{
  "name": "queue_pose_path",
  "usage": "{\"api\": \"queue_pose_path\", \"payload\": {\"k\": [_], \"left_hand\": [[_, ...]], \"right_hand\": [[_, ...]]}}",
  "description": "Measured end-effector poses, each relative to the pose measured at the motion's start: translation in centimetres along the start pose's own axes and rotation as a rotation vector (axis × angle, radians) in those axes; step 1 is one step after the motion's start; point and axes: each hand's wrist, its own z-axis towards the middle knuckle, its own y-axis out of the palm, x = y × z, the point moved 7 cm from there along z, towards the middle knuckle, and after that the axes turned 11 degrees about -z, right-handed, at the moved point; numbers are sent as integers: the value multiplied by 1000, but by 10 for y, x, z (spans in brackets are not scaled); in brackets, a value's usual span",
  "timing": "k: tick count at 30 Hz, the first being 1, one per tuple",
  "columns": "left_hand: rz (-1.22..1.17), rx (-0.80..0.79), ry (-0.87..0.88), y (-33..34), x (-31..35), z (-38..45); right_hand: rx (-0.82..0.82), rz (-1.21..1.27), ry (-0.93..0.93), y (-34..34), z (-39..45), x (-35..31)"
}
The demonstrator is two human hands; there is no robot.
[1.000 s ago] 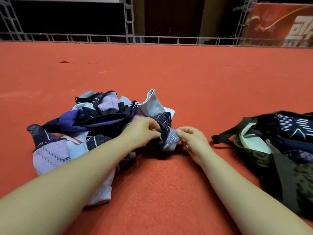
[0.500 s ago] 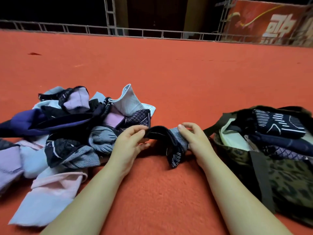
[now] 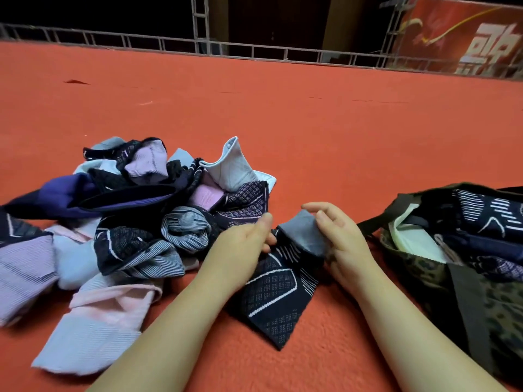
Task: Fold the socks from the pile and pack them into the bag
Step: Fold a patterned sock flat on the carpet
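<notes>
While the dark patterned sock (image 3: 271, 290) lies on the red floor (image 3: 311, 137) between both hands, the left hand (image 3: 240, 247) pinches its edge and the right hand (image 3: 339, 239) holds its grey cuff with loosely curled fingers (image 3: 325, 219). Aligning the edges before folding toward the cuff should keep it neat; pile (image 3: 135, 216) left of the fingers, bag (image 3: 458, 250) right.

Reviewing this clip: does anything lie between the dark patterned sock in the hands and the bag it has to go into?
Nothing visible does. The dark patterned sock lies on the red carpet, held at its grey cuff by the left hand and right hand. The bag sits just right of the right hand, its mouth open, with only that hand between.
</notes>
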Motion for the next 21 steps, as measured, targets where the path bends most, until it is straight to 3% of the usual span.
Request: {"api": "queue_pose_path", "payload": {"k": [2, 6, 8, 10, 13, 17, 21], "left_hand": [[-319, -77, -240, 9, -9, -4], [-525, -87, -243, 13, -13, -7], [-697, -71, -187, 15, -9, -7], [-852, -78, -159, 19, -3, -9], [-1002, -155, -145, 25, 1, -13], [-1065, -352, -71, 35, 4, -15], [-1105, -419, -78, 39, 1, -16]], "right_hand": [[-94, -3, -28, 10, -1, 0], [-241, 72, -89, 29, -10, -13], [-151, 216, -51, 22, -8, -16], [58, 290, 24, 0, -2, -8], [194, 130, 12, -17, 1, -2], [-145, -32, -135, 22, -10, -5], [-252, -82, -97, 39, -16, -5]]}}
